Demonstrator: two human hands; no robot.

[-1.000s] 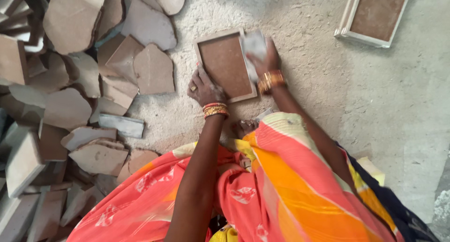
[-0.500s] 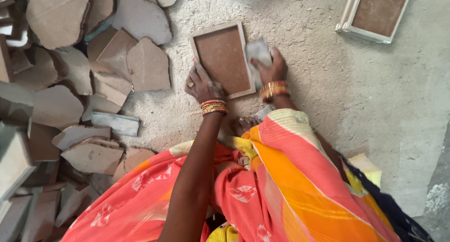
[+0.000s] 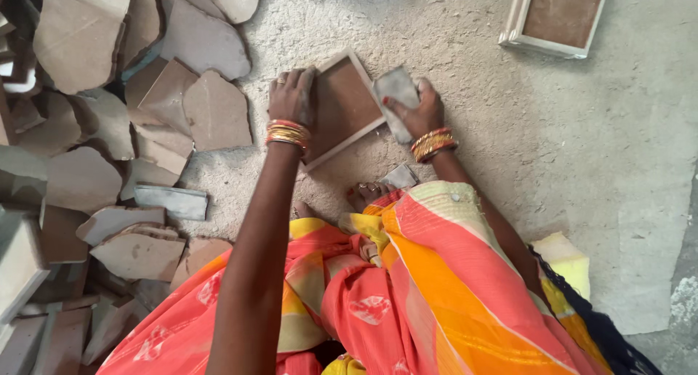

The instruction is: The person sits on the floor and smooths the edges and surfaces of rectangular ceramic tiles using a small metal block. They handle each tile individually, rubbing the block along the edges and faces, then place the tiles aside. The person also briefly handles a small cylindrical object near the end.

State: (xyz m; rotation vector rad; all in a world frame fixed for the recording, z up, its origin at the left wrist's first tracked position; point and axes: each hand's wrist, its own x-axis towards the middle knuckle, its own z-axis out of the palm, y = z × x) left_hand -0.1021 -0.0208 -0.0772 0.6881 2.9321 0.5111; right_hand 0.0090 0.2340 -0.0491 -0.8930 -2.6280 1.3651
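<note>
A square brown tile in a pale frame point(image 3: 345, 106) lies tilted on the sandy floor in front of me. My left hand point(image 3: 291, 95) grips its left edge, fingers curled over the rim. My right hand point(image 3: 414, 110) holds a grey pad point(image 3: 397, 91) pressed against the tile's right edge. Both wrists wear gold and orange bangles. My bare toes point(image 3: 367, 193) show just below the tile, beside a small grey scrap point(image 3: 400, 176).
A heap of broken brown and grey tile pieces point(image 3: 109, 128) fills the left side. Another framed brown tile point(image 3: 556, 15) lies at the top right. My orange and pink sari point(image 3: 378, 295) covers the lower middle. Smooth grey concrete point(image 3: 640, 164) lies to the right.
The tile has been turned and shifted; my left hand moved from its lower left corner up onto the left edge. My right hand with the pad stays at the right edge.
</note>
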